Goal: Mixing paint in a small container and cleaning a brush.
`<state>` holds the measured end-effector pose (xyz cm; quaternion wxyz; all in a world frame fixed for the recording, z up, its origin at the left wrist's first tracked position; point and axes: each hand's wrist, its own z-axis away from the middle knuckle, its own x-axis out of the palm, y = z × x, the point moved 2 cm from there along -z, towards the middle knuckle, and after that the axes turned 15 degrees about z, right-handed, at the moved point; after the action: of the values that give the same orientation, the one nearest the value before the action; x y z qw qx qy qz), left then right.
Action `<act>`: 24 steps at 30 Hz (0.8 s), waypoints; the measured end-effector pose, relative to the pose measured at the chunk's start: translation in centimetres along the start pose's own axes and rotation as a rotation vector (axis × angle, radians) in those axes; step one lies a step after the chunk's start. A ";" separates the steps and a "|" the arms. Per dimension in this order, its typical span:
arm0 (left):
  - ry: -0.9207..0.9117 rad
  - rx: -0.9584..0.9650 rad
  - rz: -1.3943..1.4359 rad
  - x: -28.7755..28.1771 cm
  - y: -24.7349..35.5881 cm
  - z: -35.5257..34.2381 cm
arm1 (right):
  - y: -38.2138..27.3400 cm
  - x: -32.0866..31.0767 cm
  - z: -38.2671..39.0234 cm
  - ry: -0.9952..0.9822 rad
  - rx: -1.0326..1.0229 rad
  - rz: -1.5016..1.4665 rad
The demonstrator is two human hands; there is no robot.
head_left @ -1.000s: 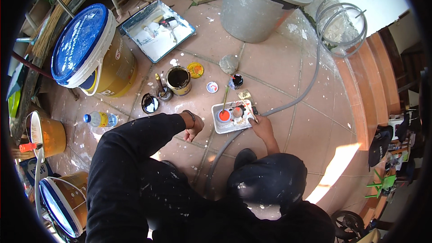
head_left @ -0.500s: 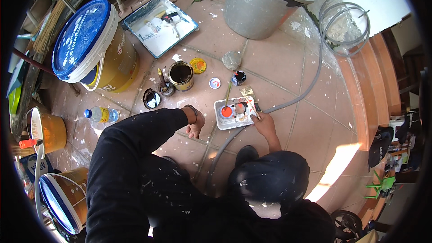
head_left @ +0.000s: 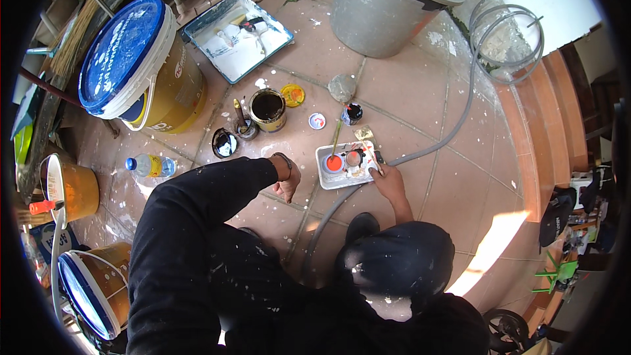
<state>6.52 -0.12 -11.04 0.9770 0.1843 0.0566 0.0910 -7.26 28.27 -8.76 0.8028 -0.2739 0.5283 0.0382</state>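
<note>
My right hand grips a thin paintbrush at the right edge of a white palette tray. The tray holds red paint, a second small pot and a green-handled brush leaning in the red. My left hand hangs with loosely bent fingers and nothing visible in them, left of the tray. Beyond them are a small dark paint tin, a larger open can, a yellow lid and a brush standing in a jar.
A grey hose runs beside the tray across the tiles. A yellow bucket, water bottle, roller tray and orange pail stand left and back; a grey bin is at the back, tiled steps at right.
The view has shifted slightly. The brush in my right hand, earlier slanted over the tray's middle, is drawn back toward its right edge. My left hand stays hanging much as before.
</note>
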 end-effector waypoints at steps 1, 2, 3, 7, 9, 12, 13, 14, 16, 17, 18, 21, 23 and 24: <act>0.003 -0.007 0.011 0.0 0.0 -0.1 | 0.2 0.2 -0.1 -0.024 0.030 -0.030; 0.002 -0.008 0.013 0.0 0.0 -0.1 | 0.3 0.2 -0.1 0.001 0.001 -0.026; -0.003 -0.004 0.008 0.0 0.0 -0.1 | 0.4 0.3 -0.2 -0.007 -0.001 -0.012; -0.009 -0.018 0.003 0.0 0.1 -0.1 | 0.6 0.5 -0.2 -0.022 0.034 -0.020; 0.001 -0.003 0.011 -0.1 0.2 0.0 | 0.5 0.5 -0.2 -0.001 0.003 -0.023; 0.013 -0.003 0.025 -0.1 0.3 0.3 | 0.5 0.4 -0.1 0.002 0.008 -0.024; 0.018 -0.012 0.025 -0.1 0.3 0.3 | 0.5 0.5 -0.1 -0.014 0.034 -0.028; 0.021 -0.004 0.023 -0.1 0.3 0.4 | 0.4 0.4 -0.1 0.009 0.008 -0.019; 0.023 0.004 0.020 -0.1 0.3 0.5 | 0.5 0.5 -0.1 -0.003 0.027 -0.019; 0.022 0.000 0.028 -0.2 0.4 0.6 | 0.5 0.5 -0.2 0.015 -0.006 -0.015; 0.015 0.004 0.032 -0.2 0.4 0.6 | 0.5 0.6 -0.2 0.024 -0.011 -0.008; 0.021 -0.006 0.053 -0.1 0.4 0.7 | 0.7 0.7 -0.3 0.024 -0.005 -0.015; 0.032 -0.013 0.072 -0.1 0.3 0.7 | 0.9 0.8 -0.3 0.015 0.008 -0.030; 0.030 -0.006 0.083 0.0 0.3 0.7 | 0.9 0.8 -0.4 -0.005 0.006 -0.026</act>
<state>6.55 -0.05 -10.27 0.9720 0.1820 0.0634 0.1342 -7.55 28.71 -9.93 0.8054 -0.2781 0.5227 0.0270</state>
